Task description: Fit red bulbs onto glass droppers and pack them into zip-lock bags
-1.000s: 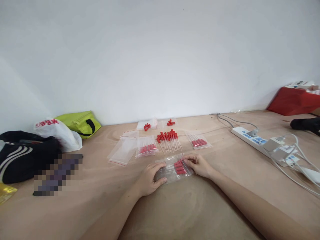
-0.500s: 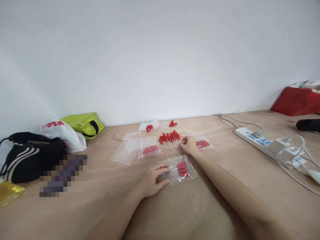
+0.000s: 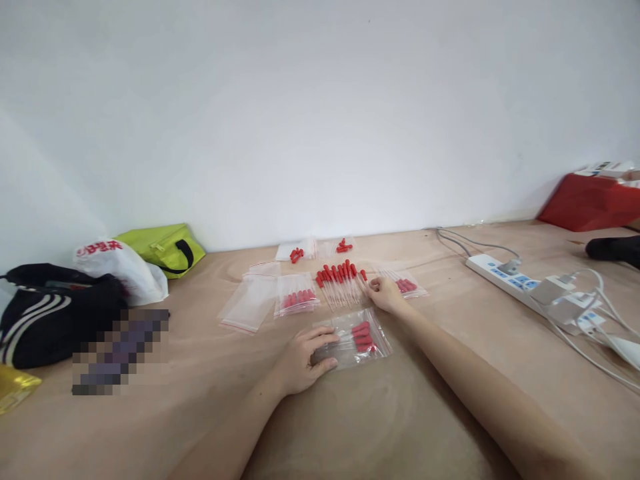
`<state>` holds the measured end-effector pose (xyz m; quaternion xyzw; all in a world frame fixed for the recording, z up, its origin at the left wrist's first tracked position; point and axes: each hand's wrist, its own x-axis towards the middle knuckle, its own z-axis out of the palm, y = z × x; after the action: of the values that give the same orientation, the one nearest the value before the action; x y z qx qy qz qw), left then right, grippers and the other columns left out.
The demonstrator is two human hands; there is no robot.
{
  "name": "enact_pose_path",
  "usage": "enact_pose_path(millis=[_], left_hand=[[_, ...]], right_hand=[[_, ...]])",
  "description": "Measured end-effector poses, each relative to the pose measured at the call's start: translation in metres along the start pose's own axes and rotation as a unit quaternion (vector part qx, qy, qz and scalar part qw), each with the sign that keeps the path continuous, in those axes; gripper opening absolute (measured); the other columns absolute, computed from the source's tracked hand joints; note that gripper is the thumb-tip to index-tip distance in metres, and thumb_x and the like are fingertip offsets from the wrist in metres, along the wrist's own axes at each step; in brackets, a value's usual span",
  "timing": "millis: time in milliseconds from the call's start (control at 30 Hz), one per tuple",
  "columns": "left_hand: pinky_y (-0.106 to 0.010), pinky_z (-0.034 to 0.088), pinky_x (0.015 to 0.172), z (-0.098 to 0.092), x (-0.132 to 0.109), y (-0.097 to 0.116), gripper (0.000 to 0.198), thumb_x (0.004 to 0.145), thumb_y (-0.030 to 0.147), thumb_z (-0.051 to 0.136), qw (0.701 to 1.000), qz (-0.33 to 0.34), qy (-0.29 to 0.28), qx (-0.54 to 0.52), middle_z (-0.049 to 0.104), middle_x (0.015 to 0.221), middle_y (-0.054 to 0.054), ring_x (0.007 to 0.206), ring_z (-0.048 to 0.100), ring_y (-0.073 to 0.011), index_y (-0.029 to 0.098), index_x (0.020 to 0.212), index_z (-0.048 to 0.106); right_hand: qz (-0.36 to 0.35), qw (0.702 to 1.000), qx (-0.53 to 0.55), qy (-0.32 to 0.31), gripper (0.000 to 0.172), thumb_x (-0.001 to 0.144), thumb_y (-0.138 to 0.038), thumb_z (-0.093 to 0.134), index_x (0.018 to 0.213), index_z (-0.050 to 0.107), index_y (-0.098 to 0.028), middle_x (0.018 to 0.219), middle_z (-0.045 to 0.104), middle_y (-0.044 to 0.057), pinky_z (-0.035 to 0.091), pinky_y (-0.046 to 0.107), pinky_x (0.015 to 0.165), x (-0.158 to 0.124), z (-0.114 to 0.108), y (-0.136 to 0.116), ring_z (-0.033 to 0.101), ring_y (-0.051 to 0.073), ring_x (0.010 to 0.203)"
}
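My left hand [image 3: 306, 360] lies at the left end of a clear zip bag [image 3: 345, 360], its fingers stretched over the plastic and the thumb apart. Inside that bag are several droppers with red bulbs [image 3: 363, 337] pointing right. My right hand [image 3: 386, 294] is closed in a pinch on a dropper [image 3: 364, 275] at the right end of a row of loose droppers [image 3: 340, 279]. The row's red bulbs point towards the wall. Beyond my right hand lies another bag of droppers [image 3: 407, 285]; a further filled bag [image 3: 297, 297] sits left of the row.
Flat zip bags [image 3: 250, 303] lie to the left. Loose red bulbs [image 3: 297, 255] rest on bags near the wall. A power strip [image 3: 500, 273] with chargers and cables stands right. Black [image 3: 60, 320], white [image 3: 120, 270] and lime-green bags [image 3: 160, 247] are at the left.
My right hand has shifted slightly right, and the dropper at its fingers now stands apart from the row. My left hand stays on the zip bag.
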<state>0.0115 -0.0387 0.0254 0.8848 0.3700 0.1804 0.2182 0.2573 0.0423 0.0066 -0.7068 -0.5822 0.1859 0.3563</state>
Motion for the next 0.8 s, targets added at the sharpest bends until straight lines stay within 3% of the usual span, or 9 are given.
enact_pose_path(millis=[67, 167, 300, 433, 600, 733, 800], left_hand=[[-0.041, 0.036, 0.096, 0.000, 0.000, -0.001, 0.035, 0.077, 0.034, 0.056, 1.000, -0.001, 0.000, -0.002, 0.052, 0.123, -0.004, 0.112, 0.047, -0.0218, 0.027, 0.111, 0.055], [-0.041, 0.035, 0.097, 0.002, 0.000, -0.004, 0.036, 0.077, 0.035, 0.056, 1.000, -0.003, 0.001, 0.000, 0.051, 0.124, -0.004, 0.114, 0.046, -0.0218, 0.027, 0.113, 0.054], [-0.041, 0.035, 0.097, 0.002, 0.000, -0.004, 0.037, 0.078, 0.035, 0.055, 1.000, -0.001, -0.001, 0.002, 0.051, 0.124, -0.004, 0.113, 0.046, -0.0220, 0.027, 0.114, 0.054], [-0.040, 0.036, 0.096, 0.000, 0.001, -0.002, 0.036, 0.078, 0.035, 0.055, 1.000, -0.003, -0.004, 0.006, 0.051, 0.123, -0.003, 0.112, 0.047, -0.0218, 0.028, 0.113, 0.054], [-0.041, 0.036, 0.096, 0.001, 0.001, -0.003, 0.036, 0.077, 0.035, 0.055, 1.000, -0.004, -0.002, 0.009, 0.051, 0.124, -0.004, 0.113, 0.047, -0.0225, 0.028, 0.113, 0.054], [-0.041, 0.035, 0.096, 0.002, 0.000, -0.003, 0.036, 0.078, 0.035, 0.054, 1.000, -0.008, -0.008, 0.010, 0.050, 0.125, -0.003, 0.114, 0.046, -0.0231, 0.028, 0.114, 0.053], [-0.041, 0.035, 0.096, 0.001, -0.001, -0.002, 0.045, 0.078, 0.034, 0.055, 1.000, -0.012, -0.002, 0.003, 0.049, 0.125, -0.004, 0.114, 0.045, -0.0227, 0.028, 0.121, 0.045]], right_hand=[[-0.009, 0.999, 0.030, 0.012, 0.034, 0.064, -0.018, 0.054, 0.098, 0.058, -0.013, 0.056, 0.057, 0.000, 0.041, 0.026, 0.060, -0.008, -0.007, 0.006, 0.058, 0.018, 0.065], [-0.026, 0.987, 0.160, -0.001, 0.062, 0.063, -0.019, 0.052, 0.123, 0.036, -0.013, 0.052, 0.050, -0.007, 0.042, 0.024, 0.051, -0.027, -0.017, 0.015, 0.054, 0.014, 0.051], [-0.007, 0.943, 0.324, -0.071, 0.077, 0.065, -0.027, 0.051, 0.131, 0.011, -0.022, 0.055, 0.044, -0.012, 0.034, 0.018, 0.032, -0.052, -0.028, 0.020, 0.043, 0.008, 0.034], [0.002, 0.920, 0.391, -0.011, 0.086, 0.064, -0.032, 0.056, 0.130, 0.002, -0.026, 0.063, 0.046, -0.011, 0.043, 0.020, 0.035, -0.064, -0.028, 0.018, 0.050, 0.009, 0.040], [0.007, 0.907, 0.420, 0.029, 0.083, 0.064, -0.036, 0.060, 0.126, 0.006, -0.024, 0.061, 0.047, -0.011, 0.049, 0.025, 0.044, -0.064, -0.017, 0.011, 0.055, 0.012, 0.045], [0.011, 0.897, 0.441, 0.023, 0.068, 0.067, -0.042, 0.060, 0.115, 0.017, -0.023, 0.062, 0.053, -0.008, 0.052, 0.030, 0.051, -0.064, -0.009, 0.007, 0.058, 0.014, 0.051], [0.020, 0.887, 0.460, 0.016, 0.058, 0.067, -0.047, 0.059, 0.106, 0.023, -0.025, 0.063, 0.054, -0.006, 0.051, 0.031, 0.052, -0.067, -0.007, 0.006, 0.058, 0.015, 0.052]])
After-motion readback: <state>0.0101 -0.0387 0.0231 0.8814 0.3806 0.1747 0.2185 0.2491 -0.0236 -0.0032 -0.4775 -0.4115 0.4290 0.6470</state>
